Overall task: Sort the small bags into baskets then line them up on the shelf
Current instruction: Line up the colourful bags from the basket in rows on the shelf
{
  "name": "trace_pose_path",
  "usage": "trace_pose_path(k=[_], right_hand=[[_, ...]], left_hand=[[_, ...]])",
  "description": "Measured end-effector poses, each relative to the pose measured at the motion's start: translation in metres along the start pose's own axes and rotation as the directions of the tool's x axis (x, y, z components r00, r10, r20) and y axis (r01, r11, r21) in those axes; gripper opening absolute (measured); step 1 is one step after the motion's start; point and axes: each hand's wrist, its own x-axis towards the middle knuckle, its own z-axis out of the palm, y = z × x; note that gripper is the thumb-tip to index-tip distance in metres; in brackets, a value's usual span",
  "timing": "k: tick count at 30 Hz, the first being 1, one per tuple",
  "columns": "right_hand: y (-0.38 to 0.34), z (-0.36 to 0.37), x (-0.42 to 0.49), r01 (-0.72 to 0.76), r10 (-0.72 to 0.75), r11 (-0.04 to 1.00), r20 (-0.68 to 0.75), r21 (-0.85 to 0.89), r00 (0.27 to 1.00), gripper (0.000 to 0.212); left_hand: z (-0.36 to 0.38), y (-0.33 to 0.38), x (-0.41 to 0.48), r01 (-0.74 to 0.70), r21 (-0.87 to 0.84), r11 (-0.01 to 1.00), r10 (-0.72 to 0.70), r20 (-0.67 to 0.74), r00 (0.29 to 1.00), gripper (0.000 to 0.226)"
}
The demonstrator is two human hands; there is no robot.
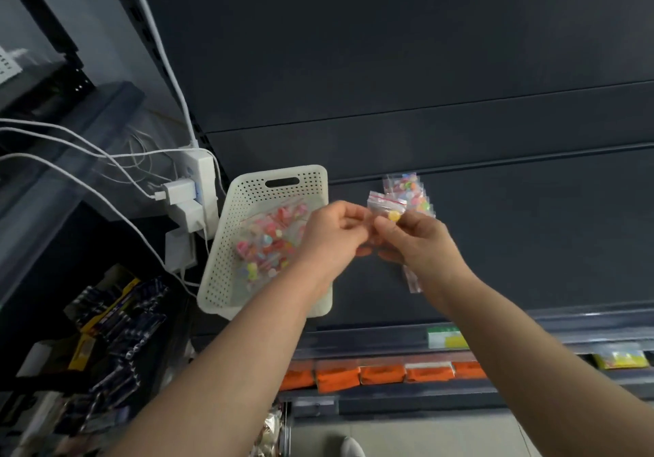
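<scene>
A white perforated basket stands on the dark shelf and holds several small clear bags of coloured beads. Just right of the basket, my left hand and my right hand meet above the shelf and both pinch one small clear bag with a red zip strip and a yellow bead inside. Behind it a stack of similar small bags lies on the shelf. Another bag shows partly under my right wrist.
A white power strip with chargers and cables hangs left of the basket. Orange packets line the shelf below, with a yellow-green price tag on the rail. Dark packaged goods fill the lower left rack.
</scene>
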Motion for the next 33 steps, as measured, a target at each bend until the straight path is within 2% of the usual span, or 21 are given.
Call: trace_pose_path(k=[1, 3, 5, 6, 8, 9, 11, 13, 15, 21, 24, 28, 33], right_hand=[[0.001, -0.011, -0.004, 0.001, -0.003, 0.999, -0.041, -0.04, 0.999, 0.015], [0.003, -0.031, -0.011, 0.004, -0.02, 0.97, -0.063, -0.243, 0.998, 0.018], [0.003, -0.048, -0.02, 0.024, -0.029, 0.899, -0.005, -0.438, 1.0, 0.016], [0.003, -0.055, -0.024, 0.031, -0.025, 0.878, 0.019, -0.478, 1.0, 0.013], [0.005, -0.066, -0.032, 0.0, 0.019, 0.894, 0.037, -0.448, 0.999, 0.007], [0.007, -0.072, -0.034, -0.031, 0.052, 0.912, 0.04, -0.409, 0.998, 0.016], [0.01, -0.084, -0.039, -0.097, 0.113, 0.951, 0.037, -0.295, 0.993, 0.025], [0.012, -0.094, -0.044, -0.153, 0.156, 0.981, 0.019, -0.12, 0.988, 0.021], [0.015, -0.104, -0.049, -0.19, 0.19, 0.982, -0.008, -0.014, 0.982, 0.019], [0.036, -0.111, -0.06, -0.244, 0.235, 0.934, -0.067, -0.26, 0.97, 0.022], [0.043, -0.108, -0.061, -0.204, 0.158, 0.903, -0.15, -0.378, 0.976, 0.02], [0.046, -0.101, -0.053, -0.143, 0.048, 0.839, -0.19, -0.524, 0.981, 0.03], [0.049, -0.095, -0.042, -0.126, -0.035, 0.762, -0.234, -0.636, 0.972, 0.04]], left_hand=[[0.008, -0.001, -0.003, 0.02, 0.033, 0.999, -0.021, 0.03, 0.999, 0.014], [0.02, -0.002, -0.008, 0.015, 0.097, 0.995, -0.018, 0.039, 0.999, 0.023], [0.029, 0.0, -0.012, -0.023, 0.139, 0.99, 0.018, 0.036, 0.999, 0.026], [0.034, 0.001, -0.016, -0.036, 0.16, 0.986, 0.029, 0.051, 0.998, 0.021], [0.045, 0.0, -0.023, -0.05, 0.222, 0.974, 0.041, 0.044, 0.998, 0.007], [0.051, -0.001, -0.025, -0.041, 0.229, 0.973, 0.039, 0.013, 0.999, 0.004], [0.062, -0.005, -0.028, 0.012, 0.153, 0.988, -0.006, -0.036, 0.999, 0.004], [0.073, -0.008, -0.033, 0.066, 0.08, 0.995, -0.063, -0.046, 0.997, 0.005], [0.081, -0.016, -0.04, 0.099, 0.124, 0.987, -0.092, -0.058, 0.994, 0.007], [0.093, -0.052, -0.054, 0.133, 0.477, 0.869, -0.088, -0.114, 0.99, 0.01], [0.097, -0.06, -0.059, 0.101, 0.621, 0.778, -0.031, -0.123, 0.992, 0.014], [0.101, -0.06, -0.053, 0.069, 0.738, 0.671, 0.103, -0.185, 0.977, 0.014], [0.099, -0.061, -0.038, 0.082, 0.744, 0.663, 0.129, -0.221, 0.967, 0.017]])
